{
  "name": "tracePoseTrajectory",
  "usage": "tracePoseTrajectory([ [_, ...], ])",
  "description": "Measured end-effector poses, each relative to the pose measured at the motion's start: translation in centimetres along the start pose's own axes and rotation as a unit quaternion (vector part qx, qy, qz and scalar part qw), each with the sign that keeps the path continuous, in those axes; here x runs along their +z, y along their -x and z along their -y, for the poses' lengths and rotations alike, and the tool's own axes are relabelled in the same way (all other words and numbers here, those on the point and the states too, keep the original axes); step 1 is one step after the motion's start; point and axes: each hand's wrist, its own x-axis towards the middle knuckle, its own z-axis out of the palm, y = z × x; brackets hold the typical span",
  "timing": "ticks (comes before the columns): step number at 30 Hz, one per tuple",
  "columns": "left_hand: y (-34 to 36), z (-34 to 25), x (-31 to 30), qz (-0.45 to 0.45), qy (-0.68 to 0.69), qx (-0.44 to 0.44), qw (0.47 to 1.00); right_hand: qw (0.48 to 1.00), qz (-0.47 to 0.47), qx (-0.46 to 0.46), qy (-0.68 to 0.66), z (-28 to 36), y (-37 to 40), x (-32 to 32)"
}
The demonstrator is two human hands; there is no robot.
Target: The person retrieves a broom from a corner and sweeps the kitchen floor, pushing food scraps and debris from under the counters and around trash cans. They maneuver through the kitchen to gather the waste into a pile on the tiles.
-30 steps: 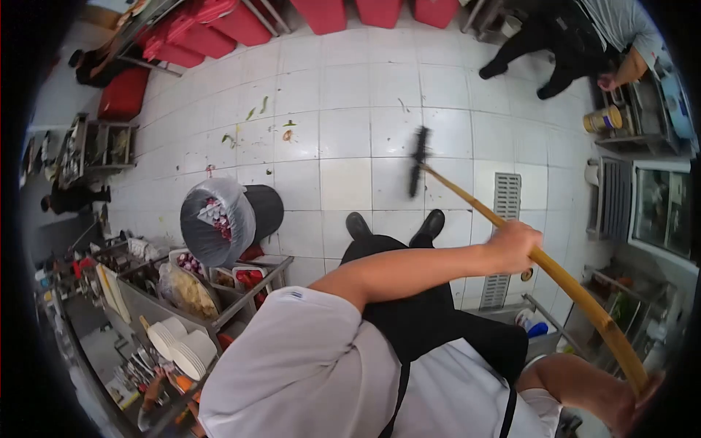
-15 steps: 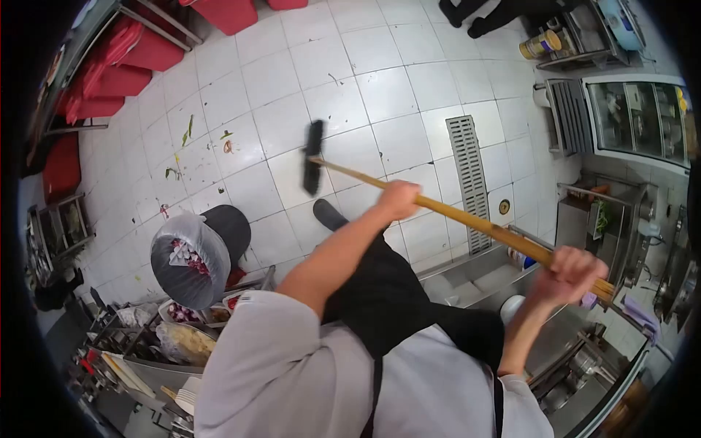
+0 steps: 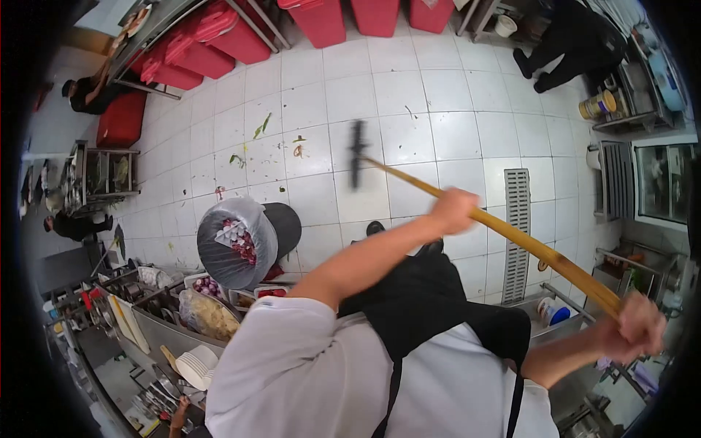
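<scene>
I hold a broom with a long wooden handle in both hands. My left hand grips the handle near its middle. My right hand grips the upper end at the lower right. The black broom head is blurred over the white tiled floor, ahead of my feet. Green vegetable scraps and small bits lie on the tiles left of the broom head.
A bin lined with a grey bag stands at my left beside a steel counter with food trays and stacked plates. A floor drain grate runs at right. Red bins line the far wall. Another person stands top right.
The view has swung, and the broom head has swept across the tiles, now lying further from my feet. Both hands keep their grip on the handle.
</scene>
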Motion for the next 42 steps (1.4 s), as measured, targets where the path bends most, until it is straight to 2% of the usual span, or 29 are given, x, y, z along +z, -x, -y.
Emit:
tracePoseTrajectory([
  [1, -1.3, -2.6, 1.3, -0.009, 0.023, 0.058, 0.998, 1.000, 0.007, -0.015, -0.024, 3.0, -0.8, -0.1],
  [2, -2.7, -5.3, 1.8, 0.011, 0.060, 0.076, 0.995, 0.998, 0.015, -0.030, -0.048, 6.0, -1.7, -0.2],
  [6, -9.4, -9.9, 4.6, 0.070, 0.117, 0.166, 0.977, 0.989, 0.013, -0.122, 0.088, 9.9, -3.3, 1.2],
  [9, -16.3, -7.7, 7.0, 0.068, 0.164, 0.143, 0.974, 0.958, -0.098, -0.175, 0.205, 2.1, -6.6, 3.1],
  [10, -18.7, -6.1, 7.2, 0.106, 0.159, 0.099, 0.976, 0.966, -0.023, -0.151, 0.210, -1.0, -8.3, 2.9],
  [11, -21.3, -4.3, 7.1, 0.143, 0.154, 0.054, 0.976, 0.976, -0.005, -0.111, 0.188, -3.9, -9.9, 0.9],
  [13, -25.0, -0.4, 6.7, 0.161, 0.125, 0.005, 0.979, 0.985, 0.029, -0.049, 0.165, -9.7, -13.9, -1.8],
  [15, -27.6, 3.7, 5.6, 0.122, 0.090, -0.018, 0.988, 0.989, -0.042, -0.045, 0.138, -15.5, -17.6, -3.4],
  [16, -28.6, 5.7, 5.0, 0.085, 0.080, -0.006, 0.993, 0.988, -0.035, -0.035, 0.148, -17.4, -19.3, -5.0],
  [20, -30.2, 14.9, 1.6, 0.005, -0.022, -0.076, 0.997, 0.989, -0.127, 0.025, 0.078, -28.1, -22.3, -6.1],
  [21, -29.8, 17.4, 0.5, -0.022, -0.045, -0.049, 0.998, 0.991, -0.112, 0.057, 0.046, -31.1, -22.0, -6.9],
  [22, -29.3, 19.2, -0.8, -0.020, -0.062, -0.107, 0.992, 0.991, -0.101, 0.087, 0.015, -33.9, -21.3, -7.7],
  [24, -28.2, 22.4, -3.2, -0.040, -0.158, -0.154, 0.975, 0.978, -0.119, 0.168, 0.012, -38.6, -20.6, -7.8],
  [26, -28.3, 22.1, -5.6, -0.014, -0.166, -0.191, 0.967, 0.973, -0.094, 0.211, -0.022, -40.0, -21.5, -7.8],
  [29, -31.5, 17.8, -5.2, -0.040, -0.173, -0.171, 0.969, 0.985, -0.055, 0.142, -0.088, -37.9, -26.1, -9.8],
  [31, -36.1, 12.5, -2.7, -0.082, -0.101, -0.111, 0.985, 0.988, -0.039, 0.122, -0.090, -33.9, -30.0, -13.5],
  [33, -41.7, 5.8, 0.1, -0.082, -0.022, -0.048, 0.995, 0.989, -0.022, 0.032, -0.140, -27.5, -36.2, -14.2],
  [34, -44.1, 3.2, 2.0, -0.066, 0.043, -0.046, 0.996, 0.997, -0.043, -0.039, -0.059, -24.6, -37.8, -14.6],
  [37, -51.6, -3.6, 5.7, -0.036, 0.139, 0.062, 0.988, 0.989, 0.061, -0.116, 0.070, -12.5, -39.1, -21.4],
  [39, -56.3, -5.1, 8.5, -0.041, 0.177, 0.112, 0.977, 0.967, 0.035, -0.163, 0.193, -11.9, -39.4, -19.4],
  [41, -61.3, -4.9, 10.4, -0.027, 0.196, 0.124, 0.972, 0.947, 0.064, -0.172, 0.263, -17.0, -42.2, -15.4],
  [42, -64.2, -3.8, 11.3, -0.005, 0.205, 0.127, 0.970, 0.956, 0.058, -0.139, 0.252, -20.5, -43.9, -13.9],
])
